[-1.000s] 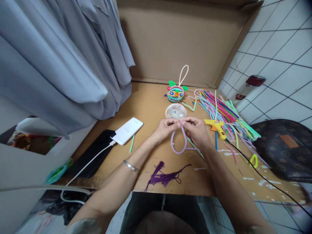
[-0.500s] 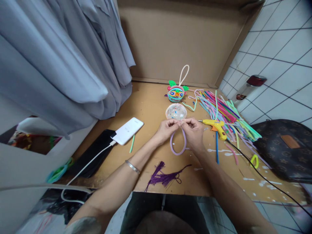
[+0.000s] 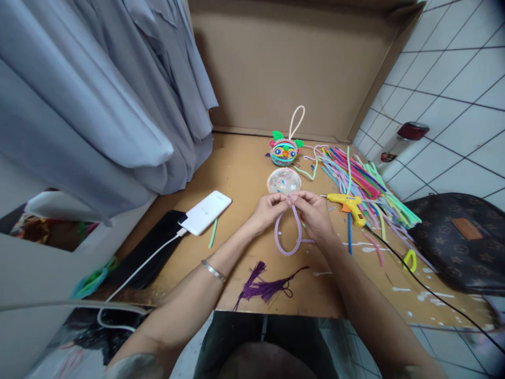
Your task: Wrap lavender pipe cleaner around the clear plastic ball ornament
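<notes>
A thin lilac strip (image 3: 278, 241) hangs in a loop below my fingertips. My left hand (image 3: 271, 208) pinches one side of its top, and my right hand (image 3: 311, 211) pinches the other, the fingertips of both meeting. Just beyond them sits a round clear dish (image 3: 283, 180) with small coloured specks. Behind the dish stands a colourful face ornament (image 3: 284, 152) with green ears and a cream hanging loop. To the right of my right hand lies a yellow glue gun (image 3: 349, 202). Purple tassels (image 3: 264, 288) lie nearer me, below the loop.
Many coloured strips (image 3: 359, 176) are heaped at the back right, beside a dark patterned bag (image 3: 453, 242). A white device (image 3: 208, 210) with a cable and a black pouch (image 3: 158, 252) lie on the left. A grey curtain (image 3: 158, 95) hangs at left; cardboard (image 3: 284, 68) stands behind.
The lilac loop hangs slightly lower and looks longer, and my right fingers have shifted a little. Both hands keep their pinch. The whole view has shifted very slightly.
</notes>
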`<state>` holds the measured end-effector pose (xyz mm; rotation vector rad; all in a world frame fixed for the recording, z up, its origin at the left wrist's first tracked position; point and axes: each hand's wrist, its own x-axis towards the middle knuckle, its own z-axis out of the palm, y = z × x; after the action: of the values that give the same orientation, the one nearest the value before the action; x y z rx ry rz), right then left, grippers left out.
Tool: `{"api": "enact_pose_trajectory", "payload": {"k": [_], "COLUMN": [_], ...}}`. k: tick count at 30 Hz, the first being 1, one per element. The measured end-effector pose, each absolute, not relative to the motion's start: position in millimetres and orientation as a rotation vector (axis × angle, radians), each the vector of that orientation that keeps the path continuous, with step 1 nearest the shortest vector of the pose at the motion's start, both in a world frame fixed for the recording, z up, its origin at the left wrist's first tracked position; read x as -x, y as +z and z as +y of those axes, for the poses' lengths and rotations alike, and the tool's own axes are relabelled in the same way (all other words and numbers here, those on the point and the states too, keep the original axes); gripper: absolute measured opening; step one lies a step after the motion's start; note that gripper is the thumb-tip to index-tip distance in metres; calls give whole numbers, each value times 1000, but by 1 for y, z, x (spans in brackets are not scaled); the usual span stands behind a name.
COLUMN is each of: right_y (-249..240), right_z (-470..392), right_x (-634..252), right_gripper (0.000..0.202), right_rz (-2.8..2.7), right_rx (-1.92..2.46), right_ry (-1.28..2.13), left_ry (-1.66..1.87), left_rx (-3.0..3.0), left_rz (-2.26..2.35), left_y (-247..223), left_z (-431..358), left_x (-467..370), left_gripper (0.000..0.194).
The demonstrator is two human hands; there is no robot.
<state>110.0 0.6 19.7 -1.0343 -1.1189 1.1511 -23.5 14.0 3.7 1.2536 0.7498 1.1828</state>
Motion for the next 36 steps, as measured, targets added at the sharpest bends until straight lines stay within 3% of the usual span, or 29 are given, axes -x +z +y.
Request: {"api": "enact_pose_trajectory", "payload": {"k": [6, 15, 25, 36], "right_y": [17, 23, 19, 7], "right_z": [1, -1, 3, 7], "right_x": [-107, -107, -111, -110], "right_gripper": [22, 35, 26, 26], "right_rz": [-1162, -1053, -1289, -1211], "right_rx": [1080, 1067, 1135, 1276], "right_ry": [965, 1110, 1081, 747], "left_ry": [1185, 1264, 1367, 1217], "left_rx": [-1253, -1160, -1096, -1063], "left_rz": [773, 764, 793, 699], "left_y": [4, 4, -1, 1], "left_z": [11, 12, 19, 18], "left_x": [19, 18, 22, 23], "left_gripper": [46, 49, 45, 46]}}
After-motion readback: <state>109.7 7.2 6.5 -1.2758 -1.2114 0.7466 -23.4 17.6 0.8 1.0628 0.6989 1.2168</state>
